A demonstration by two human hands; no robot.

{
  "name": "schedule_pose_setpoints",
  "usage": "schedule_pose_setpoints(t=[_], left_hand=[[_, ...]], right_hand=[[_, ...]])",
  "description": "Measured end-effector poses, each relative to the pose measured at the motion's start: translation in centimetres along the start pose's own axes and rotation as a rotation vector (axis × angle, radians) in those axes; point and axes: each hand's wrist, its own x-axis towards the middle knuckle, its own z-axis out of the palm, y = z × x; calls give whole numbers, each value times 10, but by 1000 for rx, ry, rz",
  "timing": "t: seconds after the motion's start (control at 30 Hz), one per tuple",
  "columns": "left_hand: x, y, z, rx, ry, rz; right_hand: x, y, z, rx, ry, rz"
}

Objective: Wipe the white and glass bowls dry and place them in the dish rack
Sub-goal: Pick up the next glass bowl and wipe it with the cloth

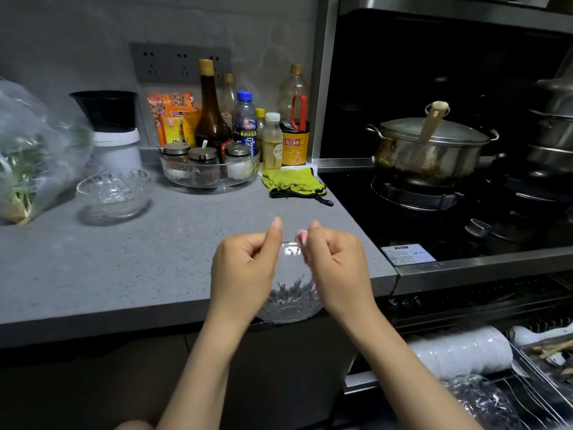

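Right now I see the left hand (245,268) and right hand (338,268) (also pinching a pink cloth (301,240)) gripping the glass bowl (291,293), rim up, base down.

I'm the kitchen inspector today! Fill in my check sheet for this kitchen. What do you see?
Surface: grey speckled counter.
Job's things: held glass bowl over the counter edge; second glass bowl on the counter, left; white bowls stacked in the dish rack.
Clutter: bottles, spice jars, green cloth, bagged greens.
Grips: left hand grips the held bowl's rim; right hand pinches what looks like a pink cloth there.
Cables: nothing seen.
Surroundings: wall sockets; lidded pot on the stove.
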Motion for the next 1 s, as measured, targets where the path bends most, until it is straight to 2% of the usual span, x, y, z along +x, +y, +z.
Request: schedule_pose_setpoints(t=[0.13,0.2,0.27,0.37,0.5,0.6,0.7,0.8,0.87,0.93,1.0], left_hand=[[-5,-2,13,-157,214,-225],[-7,-3,18,-195,251,-271],[-10,-3,21,-220,240,-272],[-10,3,15,-235,194,-213],[-7,0,0,-317,159,-226],[-6,-7,-9,-375,68,-259],[-3,-2,-12,-262,-6,-209],[0,7,-9,-19,-101,-4],[1,8,-6,88,-96,74],[1,7,-2,69,-55,53],[-1,7,2,-16,46,-44]], right_hand=[[-20,5,13,-280,73,-194],[-23,5,19,-410,84,-258],[-19,1,19,-436,102,-281],[-8,-5,9,-327,85,-205],[3,-3,-4,71,-60,35],[2,-1,-10,295,-88,165],[0,0,-10,299,-64,186],[3,-2,-9,186,-77,134],[1,-2,-6,133,-67,108],[-2,2,-3,118,-16,82],[-9,5,1,44,63,-5]])
